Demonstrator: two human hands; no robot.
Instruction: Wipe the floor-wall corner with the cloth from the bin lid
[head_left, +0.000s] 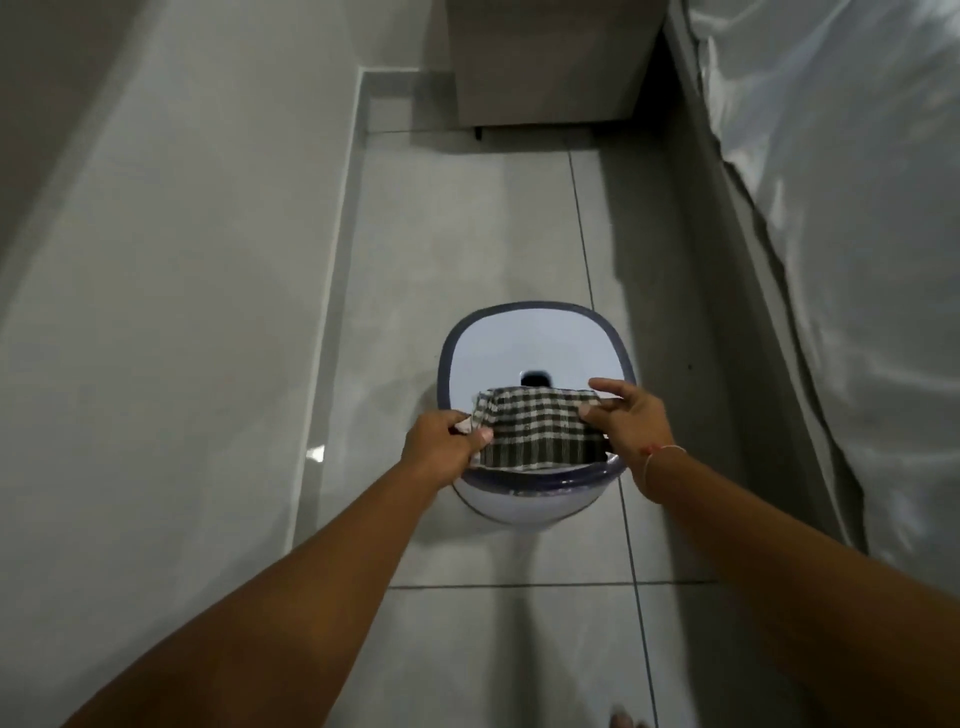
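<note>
Pinched between thumb and fingers, your left hand has the left edge of the checked cloth; your right hand lies loosely spread on its right edge, fingers half-open, and whether it has actually closed on the fabric cannot be told. That cloth sits folded on the near half of the white bin lid, over the dark rim.

Expect it to handle as light, soft and limp (it will sag and unfold once lifted), so take it by both side edges or bunch it in one fist. Mind the lid, which looks smooth and may tip under a press.

No brand, label or legible writing shows anywhere on bin, cloth or wall. Your target, the floor-wall corner, runs just left of the bin.
</note>
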